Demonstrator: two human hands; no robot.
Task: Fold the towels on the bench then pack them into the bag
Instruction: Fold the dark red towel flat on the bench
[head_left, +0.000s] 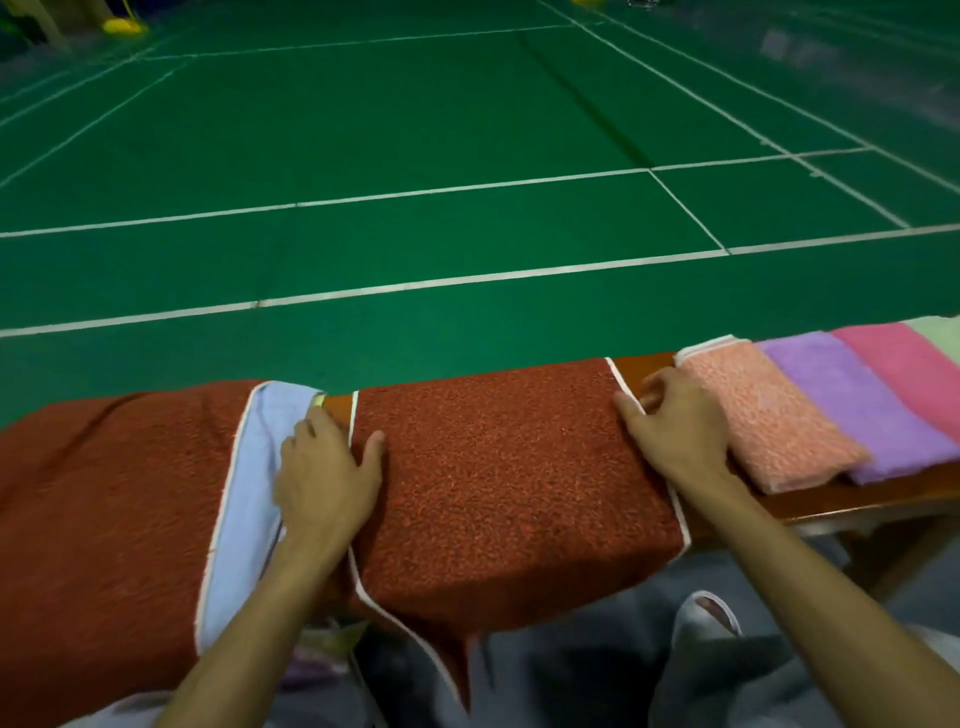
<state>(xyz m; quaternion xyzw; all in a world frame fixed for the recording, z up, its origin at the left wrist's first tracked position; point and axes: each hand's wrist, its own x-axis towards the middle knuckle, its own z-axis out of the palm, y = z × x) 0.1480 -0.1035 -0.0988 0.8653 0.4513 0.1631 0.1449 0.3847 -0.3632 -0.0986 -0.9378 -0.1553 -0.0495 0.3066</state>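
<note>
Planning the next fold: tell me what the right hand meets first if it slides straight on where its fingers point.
The right hand would likely cross the red towel's far corner, then the bench's far edge; beyond, only green floor.

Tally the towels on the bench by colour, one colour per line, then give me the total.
Brick-red towels: 2
Light blue towel: 1
Salmon towel: 1
Purple towel: 1
Pink towel: 1
Pale green towel, cut off at the frame edge: 1
Total: 7
</note>
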